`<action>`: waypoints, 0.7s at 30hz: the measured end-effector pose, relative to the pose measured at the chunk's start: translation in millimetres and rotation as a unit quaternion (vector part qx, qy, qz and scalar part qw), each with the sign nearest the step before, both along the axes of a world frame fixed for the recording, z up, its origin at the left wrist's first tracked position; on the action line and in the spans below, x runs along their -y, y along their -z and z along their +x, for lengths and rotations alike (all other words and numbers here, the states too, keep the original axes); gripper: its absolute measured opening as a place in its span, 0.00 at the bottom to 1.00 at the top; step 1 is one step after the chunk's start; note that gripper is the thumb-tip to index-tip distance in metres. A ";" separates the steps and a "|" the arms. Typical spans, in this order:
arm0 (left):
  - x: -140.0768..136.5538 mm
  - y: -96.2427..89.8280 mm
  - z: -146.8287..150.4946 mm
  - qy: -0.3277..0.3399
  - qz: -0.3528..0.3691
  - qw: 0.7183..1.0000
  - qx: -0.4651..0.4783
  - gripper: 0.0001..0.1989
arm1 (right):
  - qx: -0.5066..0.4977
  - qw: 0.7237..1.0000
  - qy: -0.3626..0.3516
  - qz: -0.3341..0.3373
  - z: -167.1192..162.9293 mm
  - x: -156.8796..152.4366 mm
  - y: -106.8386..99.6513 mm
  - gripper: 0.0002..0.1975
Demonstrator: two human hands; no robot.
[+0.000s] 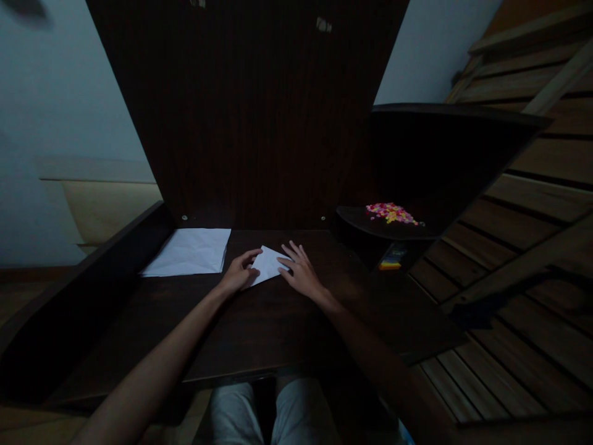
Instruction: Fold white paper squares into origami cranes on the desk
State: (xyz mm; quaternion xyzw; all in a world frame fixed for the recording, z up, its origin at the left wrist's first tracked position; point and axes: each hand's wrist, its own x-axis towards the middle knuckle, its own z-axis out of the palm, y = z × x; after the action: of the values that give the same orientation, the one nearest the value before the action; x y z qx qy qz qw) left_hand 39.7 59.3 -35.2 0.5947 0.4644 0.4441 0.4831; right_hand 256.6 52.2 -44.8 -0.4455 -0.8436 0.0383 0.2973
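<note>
A small folded white sheet of paper lies on the dark desk in front of me. At its left edge my left hand grips it, the thumb over the top and the index finger along the upper side. My right hand rests on the paper's right part with its fingers spread and stretched out. Part of the paper is hidden under the fingers of that hand. To the left of my hands lies a stack of larger white paper.
A corner shelf on the right carries a pile of pink, red and yellow small pieces. Beneath it stands a blue and yellow item. The desk has a raised left side panel; a wooden slatted frame stands at right.
</note>
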 end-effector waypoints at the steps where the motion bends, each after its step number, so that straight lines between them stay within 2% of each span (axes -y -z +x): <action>1: 0.9 -1.5 0.8 -0.024 -0.002 1.000 -0.008 0.28 | -0.030 0.999 0.020 0.013 0.2 -0.3 -1.0 0.19; 3: 3.5 -5.1 2.7 -0.060 -0.013 0.998 -0.010 0.25 | -0.100 0.992 0.066 0.031 0.2 -0.2 -3.1 0.19; 5: 6.6 -9.0 4.8 -0.075 -0.024 0.997 0.017 0.27 | -0.176 0.977 0.115 0.035 -0.3 0.3 -5.0 0.19; 8: 11.1 -13.2 7.7 -0.088 -0.019 0.993 0.074 0.31 | -0.275 0.950 0.147 -0.005 -2.7 -0.2 -6.1 0.16; 11: 13.3 -14.4 9.5 -0.093 -0.006 0.991 0.099 0.32 | -0.375 0.915 0.085 -0.125 -7.7 -3.1 -4.8 0.18; 15: 13.9 -13.7 10.8 -0.068 0.034 0.993 0.094 0.29 | -0.482 0.831 -0.027 -0.276 -15.9 -5.4 -2.7 0.21; 18: 15.3 -13.5 12.5 -0.026 0.047 0.994 0.098 0.25 | -0.511 0.797 -0.061 -0.315 -17.5 -3.7 -4.0 0.21; 21: 17.6 -13.5 15.9 0.016 0.008 0.991 0.132 0.25 | -0.542 0.782 -0.044 -0.305 -13.7 -2.8 -6.6 0.18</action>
State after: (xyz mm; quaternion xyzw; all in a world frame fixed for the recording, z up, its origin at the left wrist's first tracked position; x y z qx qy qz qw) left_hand 55.6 41.6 -21.8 0.5424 0.3831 0.5147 0.5423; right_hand 242.8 55.0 -38.2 -0.3815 -0.5059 0.5420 0.5520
